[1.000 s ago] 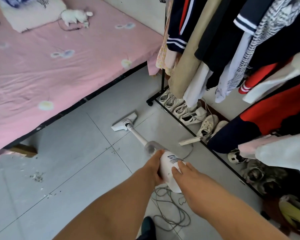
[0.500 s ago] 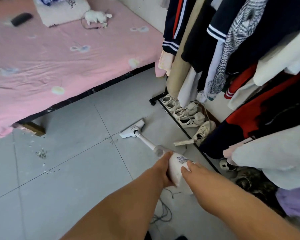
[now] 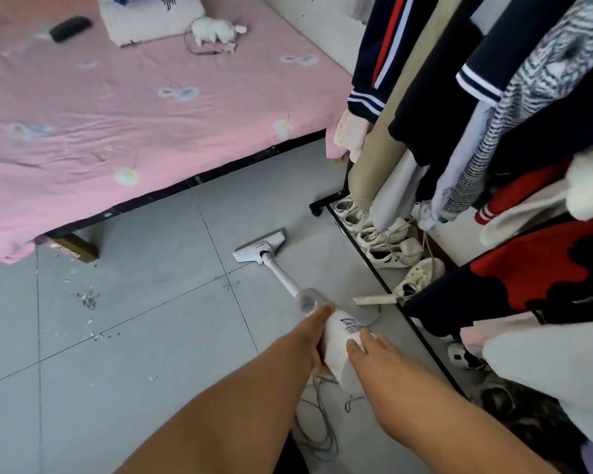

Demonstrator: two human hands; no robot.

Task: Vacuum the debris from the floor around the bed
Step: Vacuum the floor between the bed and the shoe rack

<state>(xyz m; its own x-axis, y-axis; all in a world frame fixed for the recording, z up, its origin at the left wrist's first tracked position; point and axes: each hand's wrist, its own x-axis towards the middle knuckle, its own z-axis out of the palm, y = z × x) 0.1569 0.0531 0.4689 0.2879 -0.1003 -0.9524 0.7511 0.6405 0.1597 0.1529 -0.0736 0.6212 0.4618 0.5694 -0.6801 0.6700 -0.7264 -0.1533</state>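
Both hands grip the white vacuum [image 3: 339, 350] body at 6 o'clock: the left hand [image 3: 310, 336] wraps its left flank, the right hand [image 3: 370, 350] is laid on its right flank, fingers [image 3: 355, 345] curled onto the casing. From the body a white tube [image 3: 283, 278] runs toward 11 o'clock to the floor head [image 3: 259, 248], which lies flat on the grey tiled floor [image 3: 144, 336] near frame centre. A grey cord [image 3: 317, 436] coils on the floor beneath the forearms. The debris [image 3: 88, 299], a small cluster with scattered specks, lies at 9 o'clock, well apart from the head and just beside the bed leg [image 3: 74, 246]; a few specks sit at the tile joint near the tube. The pink bed [image 3: 134, 114] fills 10 to 12 o'clock; a clothes rack [image 3: 493, 131] with shoes [image 3: 387, 241] beneath occupies 1 to 4 o'clock. Judgement: the main pile appears unvacuumed, so most of the task remains; the head must be swung left to reach it.
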